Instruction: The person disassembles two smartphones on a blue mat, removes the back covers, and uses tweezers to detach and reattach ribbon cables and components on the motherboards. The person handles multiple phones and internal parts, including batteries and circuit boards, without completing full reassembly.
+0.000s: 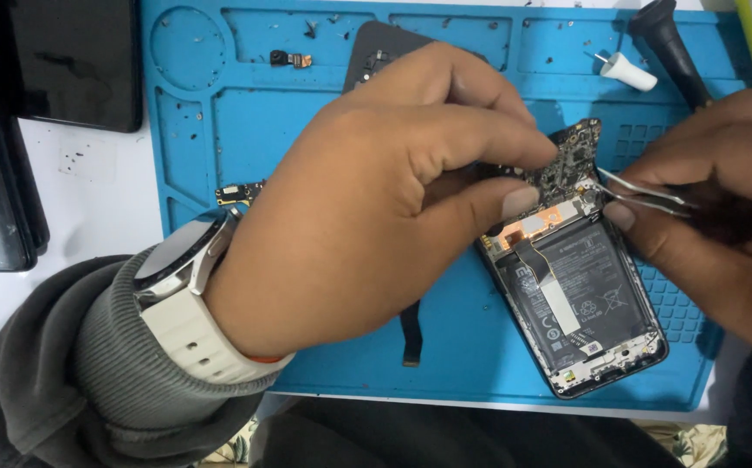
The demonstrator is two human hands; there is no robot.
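Note:
An opened phone (584,303) with its black battery showing lies on the blue work mat (246,130). My left hand (376,199) pinches the dark green circuit board (571,160) between thumb and forefinger, lifting it off the phone's top end. My right hand (722,191) grips metal tweezers (645,195), their tips touching the board's lower right edge. A white-strapped watch (185,277) sits on my left wrist.
A small camera module (289,59), a small connector board (237,192), a black flex cable (411,334), a white cap (629,71) and a black tool handle (670,43) lie on the mat. Dark phone panels (73,61) rest on the white table at left.

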